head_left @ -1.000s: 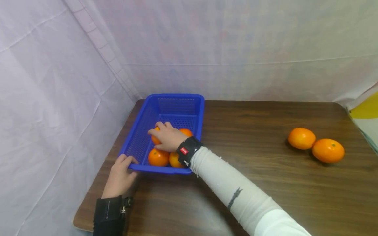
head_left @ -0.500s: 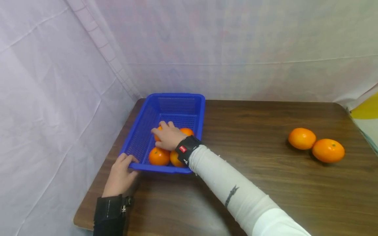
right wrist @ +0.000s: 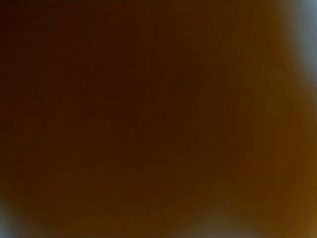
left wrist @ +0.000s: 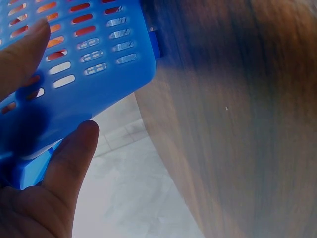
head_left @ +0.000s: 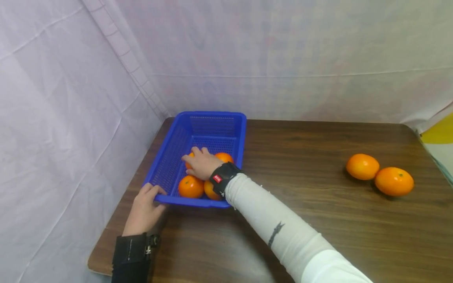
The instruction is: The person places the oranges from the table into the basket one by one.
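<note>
In the head view a blue plastic basket [head_left: 244, 133] with slotted sides stands at the table's left. Its near left corner is gripped by my left hand [head_left: 144, 210]; the left wrist view shows the thumb [left wrist: 74, 158] and a finger against the basket wall [left wrist: 119, 74]. Down inside the basket, my right hand [head_left: 204, 165] has its fingers curled over an orange [head_left: 189, 162], mostly hidden beneath it. Around that hand lie more oranges: one [head_left: 191, 187] in front, one [head_left: 211, 190] partly under the wrist, another [head_left: 224, 157] behind. A dark brown-orange blur fills the right wrist view.
Two oranges, one [head_left: 362, 166] touching the other [head_left: 394, 181], sit on the right side of the brown wooden table [head_left: 301, 157]. White cloth [head_left: 283, 59] hangs behind the table and along its left. Something yellow [head_left: 440, 129] shows beyond the right edge.
My right hand has shifted slightly right inside the basket, still over the orange. The left hand keeps its grip on the corner, and the two oranges on the table stay put.
</note>
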Demonstrator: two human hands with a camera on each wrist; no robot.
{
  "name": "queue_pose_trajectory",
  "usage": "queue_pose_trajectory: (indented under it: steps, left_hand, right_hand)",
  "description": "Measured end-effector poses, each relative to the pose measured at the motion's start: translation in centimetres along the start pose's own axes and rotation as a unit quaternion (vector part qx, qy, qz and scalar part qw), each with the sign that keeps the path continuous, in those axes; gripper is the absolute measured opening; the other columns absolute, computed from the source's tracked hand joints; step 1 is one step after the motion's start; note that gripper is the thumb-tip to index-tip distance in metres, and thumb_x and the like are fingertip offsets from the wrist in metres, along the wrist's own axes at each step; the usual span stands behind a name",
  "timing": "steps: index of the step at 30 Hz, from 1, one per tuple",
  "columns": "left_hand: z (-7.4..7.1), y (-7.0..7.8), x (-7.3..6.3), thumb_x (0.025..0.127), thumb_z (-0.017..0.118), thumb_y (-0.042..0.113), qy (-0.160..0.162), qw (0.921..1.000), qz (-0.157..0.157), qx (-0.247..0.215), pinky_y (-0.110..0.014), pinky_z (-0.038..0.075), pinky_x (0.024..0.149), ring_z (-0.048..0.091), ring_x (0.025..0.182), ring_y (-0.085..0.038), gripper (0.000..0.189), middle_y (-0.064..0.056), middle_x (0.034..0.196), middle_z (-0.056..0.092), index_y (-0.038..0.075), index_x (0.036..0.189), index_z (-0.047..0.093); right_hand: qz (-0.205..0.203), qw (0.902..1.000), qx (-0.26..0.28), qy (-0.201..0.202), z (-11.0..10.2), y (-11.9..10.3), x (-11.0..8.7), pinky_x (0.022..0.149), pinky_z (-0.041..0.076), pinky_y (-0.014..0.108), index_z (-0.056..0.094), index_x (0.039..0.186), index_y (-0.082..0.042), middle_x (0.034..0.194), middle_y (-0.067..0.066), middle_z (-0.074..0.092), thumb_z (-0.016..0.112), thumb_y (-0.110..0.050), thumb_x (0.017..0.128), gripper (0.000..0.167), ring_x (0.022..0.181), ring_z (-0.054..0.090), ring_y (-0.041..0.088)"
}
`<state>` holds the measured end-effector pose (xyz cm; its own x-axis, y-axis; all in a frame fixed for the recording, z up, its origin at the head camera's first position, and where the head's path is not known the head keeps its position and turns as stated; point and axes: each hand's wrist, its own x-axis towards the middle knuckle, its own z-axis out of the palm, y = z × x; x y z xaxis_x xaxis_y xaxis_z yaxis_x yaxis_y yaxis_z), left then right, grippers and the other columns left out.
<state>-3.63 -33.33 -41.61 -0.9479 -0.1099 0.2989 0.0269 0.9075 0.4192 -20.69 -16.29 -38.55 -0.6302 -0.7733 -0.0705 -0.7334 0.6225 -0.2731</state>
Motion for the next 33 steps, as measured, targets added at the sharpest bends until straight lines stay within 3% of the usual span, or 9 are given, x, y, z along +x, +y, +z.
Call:
queue_pose_trajectory:
  steps: [19,33]
  left_hand:
    - [0.12,0.18,0.04,0.074,0.079,-0.006,0.017,0.9998,0.015,0.001,-0.048,0.053,0.079,0.06,0.086,-0.028,0.025,-0.007,0.089,0.052,0.008,0.086,0.062]
    - [0.04,0.05,0.07,0.078,0.079,-0.001,-0.002,0.9999,-0.01,0.005,-0.05,0.054,0.085,0.062,0.092,-0.029,0.022,-0.008,0.091,0.053,0.007,0.09,0.063]
  right_hand:
    - [0.029,0.9988,-0.039,-0.005,-0.42,-0.91,-0.8,0.106,0.048,0.045,0.046,0.151,-0.029,0.15,0.012,0.048,0.048,-0.043,0.104,0.048,0.127,0.054,0.034]
    - [0.027,0.9982,-0.053,-0.009,-0.13,-0.87,-0.48,0.106,0.047,0.045,0.047,0.15,-0.031,0.149,0.011,0.05,0.045,-0.041,0.105,0.046,0.127,0.054,0.033]
